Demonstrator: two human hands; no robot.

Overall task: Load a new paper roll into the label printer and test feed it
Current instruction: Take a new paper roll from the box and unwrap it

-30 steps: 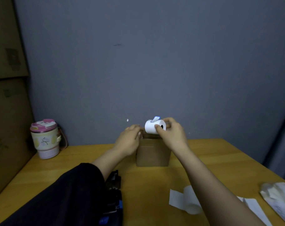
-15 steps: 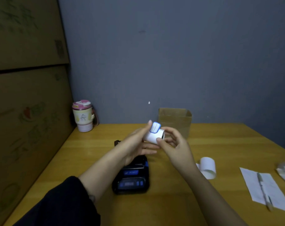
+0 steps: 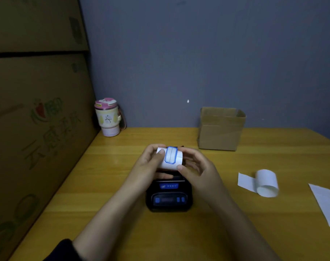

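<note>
We sit at a yellow wooden table (image 3: 103,185) by a blue-grey wall (image 3: 217,53). Our left hand (image 3: 151,164) and right hand (image 3: 196,170) are close together, both pinching the white paper roll (image 3: 170,157) just above the black label printer (image 3: 169,196). A small brown box (image 3: 220,130) and a pink cup (image 3: 107,117) stand by the wall. Big cardboard boxes (image 3: 37,110) stand on our left.

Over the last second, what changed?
Both hands, left and right, carried the label roll from above the box back toward the person, now over the printer. Both kept hold of it. The box, cup and loose paper roll stayed put.
</note>
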